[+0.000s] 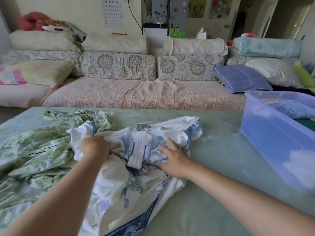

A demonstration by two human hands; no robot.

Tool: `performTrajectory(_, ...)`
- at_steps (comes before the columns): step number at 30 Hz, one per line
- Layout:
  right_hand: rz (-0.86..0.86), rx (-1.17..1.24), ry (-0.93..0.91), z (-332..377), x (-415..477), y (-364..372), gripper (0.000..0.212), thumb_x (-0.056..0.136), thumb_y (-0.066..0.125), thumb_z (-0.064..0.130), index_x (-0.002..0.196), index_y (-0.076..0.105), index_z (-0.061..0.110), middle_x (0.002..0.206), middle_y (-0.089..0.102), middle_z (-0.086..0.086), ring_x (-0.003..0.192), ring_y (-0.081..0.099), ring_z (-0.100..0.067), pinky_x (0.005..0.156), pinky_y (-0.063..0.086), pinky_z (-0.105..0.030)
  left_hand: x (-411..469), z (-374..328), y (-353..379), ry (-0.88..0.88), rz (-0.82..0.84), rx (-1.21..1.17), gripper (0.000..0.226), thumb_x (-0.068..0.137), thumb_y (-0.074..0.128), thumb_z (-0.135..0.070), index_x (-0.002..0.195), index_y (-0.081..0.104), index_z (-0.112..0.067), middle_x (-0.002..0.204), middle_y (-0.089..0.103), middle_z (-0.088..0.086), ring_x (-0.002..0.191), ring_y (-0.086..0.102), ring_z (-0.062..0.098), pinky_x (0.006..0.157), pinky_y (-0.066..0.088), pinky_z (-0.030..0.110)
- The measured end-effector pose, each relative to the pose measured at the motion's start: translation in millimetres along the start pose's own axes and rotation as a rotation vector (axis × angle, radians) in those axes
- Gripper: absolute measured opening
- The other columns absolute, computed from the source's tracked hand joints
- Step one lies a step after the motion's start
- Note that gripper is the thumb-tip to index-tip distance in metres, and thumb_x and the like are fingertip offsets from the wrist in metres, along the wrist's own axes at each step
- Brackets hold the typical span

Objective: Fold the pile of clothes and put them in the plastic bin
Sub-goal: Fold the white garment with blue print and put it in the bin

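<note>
Head view: our left hand [94, 148] grips the blue-floral garment [136, 184], right hand [173, 159] rests flat on it; the overlapping green-leaf garment [34, 150] may drag along.

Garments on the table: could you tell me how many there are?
2. A green leaf-print garment lies left on the table; a blue floral garment mid-table, gripped by the left hand, right hand resting on it. Others may hide beneath.

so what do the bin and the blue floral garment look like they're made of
The bin looks like translucent bluish plastic: smooth, glossy walls you can partly see through. The blue floral garment looks like thin woven cloth, maybe cotton or a satiny blend: soft creases, slight sheen.
</note>
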State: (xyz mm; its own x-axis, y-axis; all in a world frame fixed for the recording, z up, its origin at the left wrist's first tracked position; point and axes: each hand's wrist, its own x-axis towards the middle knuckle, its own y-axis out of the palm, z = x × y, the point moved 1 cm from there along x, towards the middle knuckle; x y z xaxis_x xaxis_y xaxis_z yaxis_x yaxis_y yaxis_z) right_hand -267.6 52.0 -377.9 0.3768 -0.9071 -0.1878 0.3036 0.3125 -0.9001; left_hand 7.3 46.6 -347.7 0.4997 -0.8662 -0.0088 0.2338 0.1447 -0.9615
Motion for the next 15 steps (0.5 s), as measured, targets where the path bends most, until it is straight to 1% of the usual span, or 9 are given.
performTrajectory(2, -0.080, 0.032, -0.072, -2, 5, -5, 0.077, 0.095, 0.055, 0.049, 0.158, 0.012, 0.036, 0.166, -0.017, 0.004, 0.153, -0.012, -0.024, 0.124, 0.006, -0.048, 3, 13, -3, -0.061, 0.056, 0.063, 0.043, 0.100, 0.039, -0.023, 0.140, 0.050, -0.015, 0.143, 0.049, 0.012, 0.128, 0.050, 0.029, 0.100, 0.046, 0.039)
performTrajectory(4, -0.216, 0.055, -0.097, -1, 7, -8, 0.071, 0.095, 0.055, 0.041, 0.155, 0.021, 0.026, 0.166, 0.001, -0.002, 0.153, 0.004, -0.025, 0.122, 0.019, -0.046, 3, 12, -13, -0.034, 0.056, 0.114, 0.045, 0.097, 0.041, -0.028, 0.140, 0.048, -0.017, 0.145, 0.045, 0.012, 0.131, 0.043, 0.029, 0.102, 0.041, 0.040)
performTrajectory(5, -0.309, 0.002, -0.069, -1, 7, -11, 0.064, 0.095, 0.054, 0.039, 0.150, 0.029, 0.020, 0.160, 0.017, -0.007, 0.149, 0.019, -0.028, 0.116, 0.029, -0.044, 3, 7, -20, 0.027, 0.021, 0.108, 0.048, 0.096, 0.045, -0.029, 0.142, 0.045, -0.018, 0.148, 0.041, 0.013, 0.133, 0.038, 0.031, 0.105, 0.038, 0.043)
performTrajectory(7, -0.438, -0.205, 0.111, 1, 2, -19, 0.051, 0.093, 0.047, 0.044, 0.134, 0.044, 0.013, 0.137, 0.044, -0.011, 0.128, 0.046, -0.030, 0.096, 0.045, -0.039, 2, -11, -30, 0.236, -0.096, 0.002, 0.055, 0.093, 0.049, -0.024, 0.147, 0.037, -0.022, 0.152, 0.033, 0.015, 0.138, 0.031, 0.035, 0.111, 0.032, 0.050)
performTrajectory(9, -0.315, -0.378, 0.292, 2, -6, -27, 0.055, 0.093, 0.036, 0.053, 0.128, 0.056, 0.015, 0.127, 0.059, -0.008, 0.118, 0.057, -0.028, 0.086, 0.045, -0.036, -8, -37, -41, 0.515, -0.089, -0.196, 0.050, 0.097, 0.048, -0.026, 0.146, 0.039, -0.031, 0.153, 0.034, 0.010, 0.139, 0.032, 0.032, 0.114, 0.031, 0.052)
performTrajectory(11, -0.103, -0.443, 0.348, -1, -11, -26, 0.058, 0.090, 0.032, 0.055, 0.129, 0.060, 0.021, 0.128, 0.063, -0.004, 0.119, 0.059, -0.027, 0.088, 0.045, -0.037, -29, -61, -50, 0.731, 0.111, -0.382, 0.048, 0.097, 0.052, -0.042, 0.144, 0.043, -0.037, 0.154, 0.036, 0.004, 0.139, 0.036, 0.026, 0.114, 0.031, 0.046)
performTrajectory(12, -0.048, -0.407, 0.353, -2, -14, -26, 0.056, 0.089, 0.036, 0.052, 0.130, 0.060, 0.022, 0.129, 0.063, -0.003, 0.120, 0.059, -0.028, 0.089, 0.046, -0.037, -40, -72, -54, 0.792, 0.237, -0.416, 0.055, 0.093, 0.056, -0.052, 0.144, 0.043, -0.037, 0.154, 0.036, 0.000, 0.139, 0.037, 0.023, 0.114, 0.030, 0.043)
performTrajectory(14, -0.080, -0.229, 0.340, -5, -17, -26, 0.044, 0.093, 0.046, 0.042, 0.123, 0.063, 0.016, 0.125, 0.064, -0.008, 0.115, 0.062, -0.030, 0.085, 0.046, -0.032, -55, -86, -54, 0.854, 0.424, -0.359, 0.077, 0.081, 0.062, -0.068, 0.147, 0.037, -0.039, 0.157, 0.031, -0.006, 0.142, 0.034, 0.020, 0.115, 0.026, 0.043)
performTrajectory(15, -0.144, -0.057, 0.335, -8, -15, -27, 0.035, 0.095, 0.050, 0.037, 0.113, 0.066, 0.013, 0.115, 0.067, -0.011, 0.106, 0.065, -0.031, 0.077, 0.046, -0.028, -59, -90, -50, 0.865, 0.461, -0.294, 0.087, 0.075, 0.065, -0.071, 0.149, 0.031, -0.041, 0.158, 0.027, -0.007, 0.143, 0.031, 0.021, 0.116, 0.025, 0.044)
